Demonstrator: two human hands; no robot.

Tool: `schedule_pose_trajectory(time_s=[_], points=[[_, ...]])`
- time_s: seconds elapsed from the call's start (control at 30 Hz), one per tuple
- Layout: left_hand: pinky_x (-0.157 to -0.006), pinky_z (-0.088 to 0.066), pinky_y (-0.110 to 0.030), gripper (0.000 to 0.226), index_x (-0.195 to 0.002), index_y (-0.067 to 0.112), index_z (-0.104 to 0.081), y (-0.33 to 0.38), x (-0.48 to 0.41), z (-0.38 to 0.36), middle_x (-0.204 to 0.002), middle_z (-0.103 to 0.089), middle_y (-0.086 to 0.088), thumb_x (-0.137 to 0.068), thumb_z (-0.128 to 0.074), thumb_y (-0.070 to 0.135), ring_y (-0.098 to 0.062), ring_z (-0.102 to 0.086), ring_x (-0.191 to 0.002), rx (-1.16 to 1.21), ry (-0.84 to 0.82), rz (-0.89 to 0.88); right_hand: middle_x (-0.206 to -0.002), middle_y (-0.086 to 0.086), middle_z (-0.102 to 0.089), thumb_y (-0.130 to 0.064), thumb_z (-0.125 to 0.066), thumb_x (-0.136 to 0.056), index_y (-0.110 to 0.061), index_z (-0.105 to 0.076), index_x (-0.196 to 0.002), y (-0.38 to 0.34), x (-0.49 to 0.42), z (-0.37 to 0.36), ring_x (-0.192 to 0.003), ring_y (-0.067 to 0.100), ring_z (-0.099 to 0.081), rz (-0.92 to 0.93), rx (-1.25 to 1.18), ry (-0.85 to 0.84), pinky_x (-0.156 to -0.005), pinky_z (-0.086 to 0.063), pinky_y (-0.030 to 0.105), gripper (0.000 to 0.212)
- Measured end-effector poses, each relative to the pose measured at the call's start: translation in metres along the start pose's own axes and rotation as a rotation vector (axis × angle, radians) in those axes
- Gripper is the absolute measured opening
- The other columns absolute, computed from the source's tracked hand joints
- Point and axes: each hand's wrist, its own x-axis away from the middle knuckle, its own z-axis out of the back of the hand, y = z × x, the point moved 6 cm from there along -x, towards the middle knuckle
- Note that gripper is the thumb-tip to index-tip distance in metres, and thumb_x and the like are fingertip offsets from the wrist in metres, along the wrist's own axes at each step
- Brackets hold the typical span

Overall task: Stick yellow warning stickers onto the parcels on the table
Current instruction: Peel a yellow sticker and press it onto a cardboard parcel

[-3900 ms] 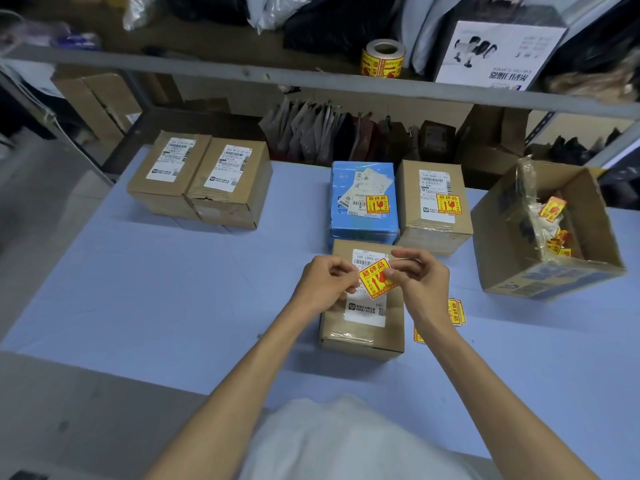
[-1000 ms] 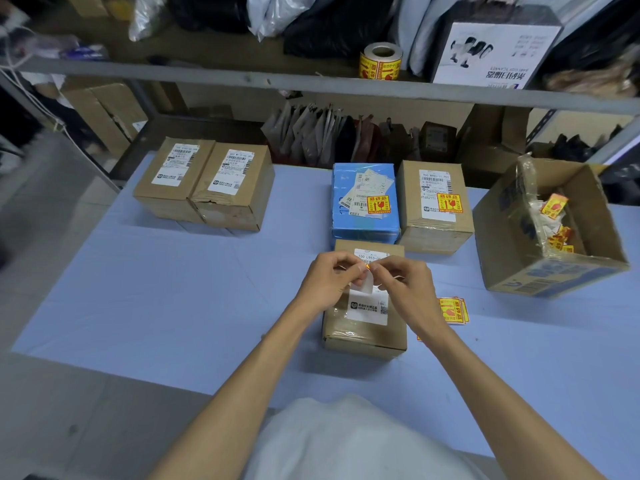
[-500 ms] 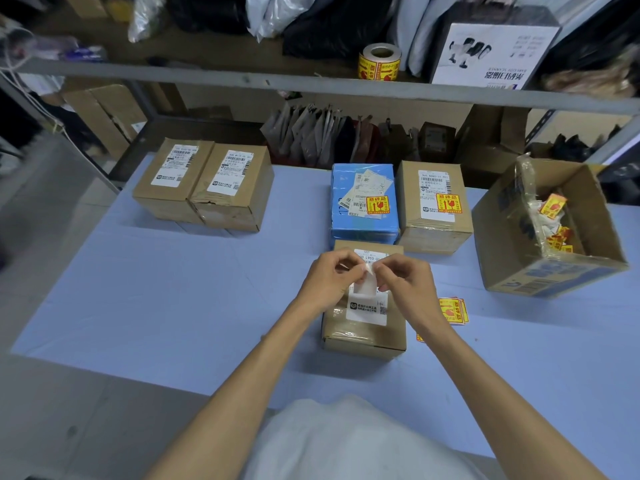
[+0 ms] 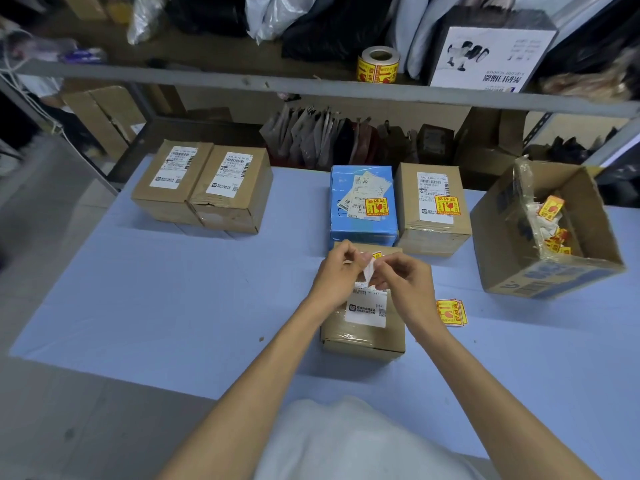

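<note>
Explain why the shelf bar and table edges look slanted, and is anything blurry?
Head view: the wide-angle lens skews the shelf rail and splays the table edges; the far left margin is smeared; the left hand and right hand pinching the sticker look sharp; dim, even light leaves only soft shadows by the nearest parcel.

Both bare forearms are reaching forward and converging in front of the body. The left grip (image 4: 334,271) and the right grip (image 4: 405,280) are meeting fingertip to fingertip, each pinching the sticker (image 4: 369,271) between thumb and forefinger, with the other fingers curling loosely.
</note>
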Motion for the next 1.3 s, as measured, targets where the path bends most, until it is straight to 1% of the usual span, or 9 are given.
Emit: schedule_pose_trajectory(time_s=[0.23,0.4,0.57,0.7,0.8,0.9,1.03,1.17,1.3], points=[[-0.072,-0.06,-0.029,0.018,-0.082,0.019,-0.049,-0.012,-0.001,0.012,-0.096,-0.066,0.002,-0.091,-0.063,0.025,-0.015,-0.067,-0.09,0.029,0.153,0.079,-0.074,0.015,-0.066,-0.003,-0.059,-0.089,0.004,-0.067,-0.084,0.002,-0.003,0.005,-0.057,0.009,-0.061,-0.025,0.0,0.058,-0.057,-0.052,0.02,0.012],[-0.058,-0.049,-0.013,0.005,-0.096,0.021,-0.056,-0.013,-0.001,0.018,-0.096,-0.067,0.001,-0.093,-0.059,0.017,-0.009,-0.064,-0.085,0.129,0.144,0.103,-0.071,0.013,-0.065,-0.007,-0.06,-0.09,0.003,-0.067,-0.085,0.002,-0.003,0.005,-0.059,0.011,-0.062,-0.039,-0.026,0.064,-0.057,-0.052,0.02,0.013],[-0.08,-0.054,-0.031,0.014,-0.095,0.017,-0.064,-0.016,-0.003,0.006,-0.104,-0.066,-0.008,-0.095,-0.05,0.018,-0.017,-0.064,-0.087,0.172,0.061,0.209,-0.072,0.016,-0.065,-0.006,-0.06,-0.09,0.0,-0.067,-0.082,0.003,-0.002,0.004,-0.059,0.012,-0.061,-0.045,-0.007,0.064,-0.059,-0.053,0.024,0.013],[-0.075,-0.053,-0.024,0.016,-0.098,0.017,-0.063,-0.014,0.0,0.001,-0.101,-0.068,-0.005,-0.087,-0.068,0.028,-0.016,-0.064,-0.09,0.19,0.024,0.166,-0.066,0.011,-0.063,-0.006,-0.06,-0.09,-0.001,-0.067,-0.08,0.003,-0.001,0.007,-0.058,0.014,-0.06,-0.044,-0.018,0.076,-0.059,-0.053,0.024,0.013],[-0.083,-0.056,-0.036,0.011,-0.089,0.022,-0.061,-0.021,0.0,0.008,-0.106,-0.068,-0.007,-0.086,-0.07,0.019,-0.025,-0.065,-0.098,0.204,0.074,0.219,-0.066,0.009,-0.064,-0.008,-0.061,-0.09,-0.002,-0.068,-0.08,0.004,-0.001,0.014,-0.058,0.013,-0.061,-0.055,-0.019,0.123,-0.06,-0.053,0.026,0.013],[-0.086,-0.055,-0.037,0.012,-0.088,0.023,-0.062,-0.025,-0.001,0.016,-0.105,-0.067,-0.01,-0.088,-0.067,0.012,-0.027,-0.065,-0.101,0.226,0.095,0.22,-0.069,0.009,-0.067,-0.007,-0.06,-0.09,-0.005,-0.068,-0.081,0.004,-0.001,0.021,-0.059,0.011,-0.061,-0.064,0.001,0.188,-0.058,-0.053,0.021,0.012],[-0.069,-0.048,-0.02,0.006,-0.093,0.019,-0.064,-0.019,0.0,0.023,-0.1,-0.065,-0.003,-0.093,-0.06,0.015,-0.016,-0.061,-0.091,0.15,0.148,0.163,-0.07,0.006,-0.068,-0.007,-0.059,-0.089,-0.007,-0.069,-0.083,0.006,-0.004,0.024,-0.06,0.011,-0.062,-0.092,-0.004,0.22,-0.058,-0.053,0.02,0.012],[-0.06,-0.039,-0.018,0.01,-0.097,0.016,-0.056,-0.014,0.0,0.028,-0.101,-0.059,0.002,-0.097,-0.048,0.021,-0.013,-0.053,-0.088,-0.016,0.189,0.129,-0.07,0.007,-0.067,-0.008,-0.059,-0.09,-0.005,-0.069,-0.086,0.004,-0.006,0.022,-0.059,0.011,-0.061,-0.097,-0.009,0.228,-0.055,-0.052,0.017,0.012],[-0.058,-0.04,-0.018,0.006,-0.103,0.016,-0.043,-0.014,0.001,0.027,-0.107,-0.061,0.002,-0.101,-0.038,0.018,-0.014,-0.056,-0.092,-0.042,0.196,0.193,-0.072,0.006,-0.068,-0.01,-0.058,-0.091,-0.006,-0.069,-0.089,0.004,-0.007,0.021,-0.057,0.008,-0.061,-0.109,0.009,0.228,-0.053,-0.051,0.013,0.012]])
